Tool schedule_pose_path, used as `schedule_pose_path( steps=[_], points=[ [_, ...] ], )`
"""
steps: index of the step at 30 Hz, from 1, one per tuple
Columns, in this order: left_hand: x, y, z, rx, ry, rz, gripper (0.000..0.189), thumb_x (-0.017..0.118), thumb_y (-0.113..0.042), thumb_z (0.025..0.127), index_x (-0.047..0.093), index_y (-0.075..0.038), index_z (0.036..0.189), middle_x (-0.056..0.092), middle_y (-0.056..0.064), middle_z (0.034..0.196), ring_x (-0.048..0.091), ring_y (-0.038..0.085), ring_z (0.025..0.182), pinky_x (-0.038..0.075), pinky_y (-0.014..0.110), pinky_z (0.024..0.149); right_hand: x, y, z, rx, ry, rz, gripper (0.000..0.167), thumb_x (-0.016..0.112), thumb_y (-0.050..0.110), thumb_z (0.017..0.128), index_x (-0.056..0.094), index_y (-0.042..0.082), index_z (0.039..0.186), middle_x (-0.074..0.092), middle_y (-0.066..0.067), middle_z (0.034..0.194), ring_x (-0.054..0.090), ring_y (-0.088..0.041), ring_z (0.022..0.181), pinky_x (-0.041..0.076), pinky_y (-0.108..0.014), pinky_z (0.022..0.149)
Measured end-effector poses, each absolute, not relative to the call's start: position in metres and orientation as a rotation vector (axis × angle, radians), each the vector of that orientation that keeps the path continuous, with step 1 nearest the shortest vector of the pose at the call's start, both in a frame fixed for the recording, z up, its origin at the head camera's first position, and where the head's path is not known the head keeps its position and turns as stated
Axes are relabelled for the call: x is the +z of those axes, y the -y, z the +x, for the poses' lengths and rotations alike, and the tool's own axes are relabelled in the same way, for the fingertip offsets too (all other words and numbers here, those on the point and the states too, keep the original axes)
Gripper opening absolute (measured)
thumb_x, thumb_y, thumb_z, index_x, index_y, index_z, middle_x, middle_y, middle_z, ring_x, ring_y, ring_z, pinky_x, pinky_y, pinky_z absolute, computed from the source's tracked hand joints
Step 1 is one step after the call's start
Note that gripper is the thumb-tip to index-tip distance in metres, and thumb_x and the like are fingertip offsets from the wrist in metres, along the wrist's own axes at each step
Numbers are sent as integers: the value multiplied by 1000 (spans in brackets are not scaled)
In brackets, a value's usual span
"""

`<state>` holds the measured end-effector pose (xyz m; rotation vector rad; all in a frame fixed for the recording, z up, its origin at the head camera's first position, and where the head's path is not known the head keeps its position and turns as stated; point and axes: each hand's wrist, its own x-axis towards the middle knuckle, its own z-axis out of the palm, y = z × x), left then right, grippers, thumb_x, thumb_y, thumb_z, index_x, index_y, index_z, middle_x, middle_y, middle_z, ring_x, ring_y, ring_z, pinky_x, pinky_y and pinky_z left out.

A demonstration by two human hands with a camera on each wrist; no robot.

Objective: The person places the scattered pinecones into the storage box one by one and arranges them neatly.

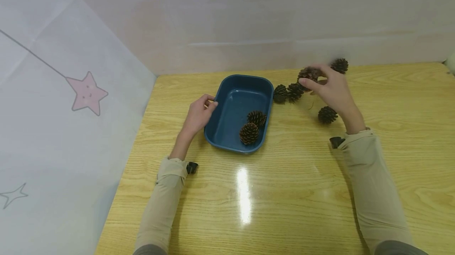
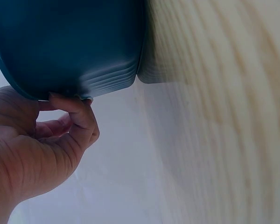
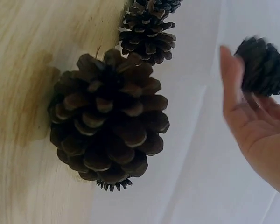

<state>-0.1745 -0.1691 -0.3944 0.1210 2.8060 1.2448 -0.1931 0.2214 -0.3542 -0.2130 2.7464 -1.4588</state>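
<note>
A blue plastic basin [image 1: 231, 106] stands on the wooden table, with two pine cones [image 1: 249, 133] inside its near right corner. My left hand [image 1: 200, 114] pinches the basin's left rim between thumb and fingers; the left wrist view shows the curled fingers [image 2: 81, 119] at the rim. Off the basin's right side, my right hand [image 1: 334, 89] grips a pine cone [image 1: 307, 75] between thumb and fingers, raised above the table. Two more pine cones [image 1: 280, 94] lie between that hand and the basin. Another pine cone [image 1: 327, 115] sits below the hand, and one [image 1: 339, 65] behind it.
The wooden table [image 1: 284, 191] meets a pale covered wall [image 1: 249, 21] at the back and a white sheet with a pink star [image 1: 89, 93] on the left. In the right wrist view, a large-looking pine cone [image 3: 109, 121] stands close to the camera.
</note>
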Motion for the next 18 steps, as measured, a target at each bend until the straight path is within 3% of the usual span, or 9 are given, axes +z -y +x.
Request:
schedule_pose_path(
  steps=[4,6,18],
  points=[
    [-396,170,-175,1256,-2807,127,34,55,-22,110,62,0,134,60,14,101,54,26,77,45,36,67,-354,-220,-193,-1417,-2780,-223,75,65,52,100,45,6,155,48,-25,151,60,-43,122,48,-56,98],
    [-396,169,-175,1262,-2808,130,34,55,-22,110,62,0,134,60,14,100,54,26,77,45,36,67,-353,-221,-192,-1405,-2792,-227,74,66,50,100,46,3,154,47,-26,151,53,-47,129,43,-61,101],
    [-397,170,-175,1260,-2809,133,33,55,-22,110,62,-1,133,60,14,100,55,27,78,45,36,67,-354,-219,-191,-1460,-2796,-242,67,72,44,98,53,5,149,51,-23,149,54,-47,129,45,-60,101]
  ],
)
